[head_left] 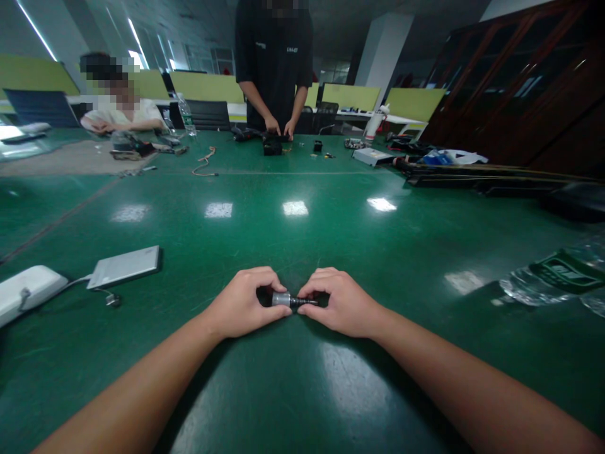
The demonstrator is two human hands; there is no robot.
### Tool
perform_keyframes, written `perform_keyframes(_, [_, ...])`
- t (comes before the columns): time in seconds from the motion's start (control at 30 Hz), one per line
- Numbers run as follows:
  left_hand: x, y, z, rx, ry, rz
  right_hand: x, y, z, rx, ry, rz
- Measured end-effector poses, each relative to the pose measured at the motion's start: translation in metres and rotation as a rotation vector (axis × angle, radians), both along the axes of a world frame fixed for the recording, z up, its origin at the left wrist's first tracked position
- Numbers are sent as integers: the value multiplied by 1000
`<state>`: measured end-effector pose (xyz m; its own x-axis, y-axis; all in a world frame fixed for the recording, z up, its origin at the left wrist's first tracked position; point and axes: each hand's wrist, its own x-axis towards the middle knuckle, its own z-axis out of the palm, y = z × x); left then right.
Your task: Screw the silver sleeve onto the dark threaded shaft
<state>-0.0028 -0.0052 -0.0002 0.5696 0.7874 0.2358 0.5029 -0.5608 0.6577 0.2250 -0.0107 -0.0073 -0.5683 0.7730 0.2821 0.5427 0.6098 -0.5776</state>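
Here, the left hand (pixel 246 302) is pinching a metal part (pixel 282 299) by its silver end, while the right hand (pixel 346 302) is gripping its thin dark end.

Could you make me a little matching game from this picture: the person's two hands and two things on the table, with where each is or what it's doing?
1. Left hand
2. Right hand
3. Flat silvery device
4. Clear bottle

A. Near the picture's right edge, with a green label
B. Pinching the dark, thinner end of a small part
C. On the green table, with a pale cable running to it
D. Holding the silver, thicker end of that small part

Pairs: 1-D, 2-B, 3-C, 4-A
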Motion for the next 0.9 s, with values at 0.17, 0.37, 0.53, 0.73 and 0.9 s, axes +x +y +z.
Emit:
perform_keyframes(0.17, [0,0,0,3,5,0,1,0,0,-4,-7,-7])
perform_keyframes(0.37, [1,0,1,9,8,7,2,1,2,-10,-38,-15])
perform_keyframes(0.53, [1,0,1,18,6,12,4,2,3,-8,-43,-18])
perform_keyframes(0.73, [1,0,2,15,-6,36,7,4,3,-3,-33,-23])
perform_keyframes(0.9, [1,-1,2,18,-1,40,8,5,5,-6,-29,-24])
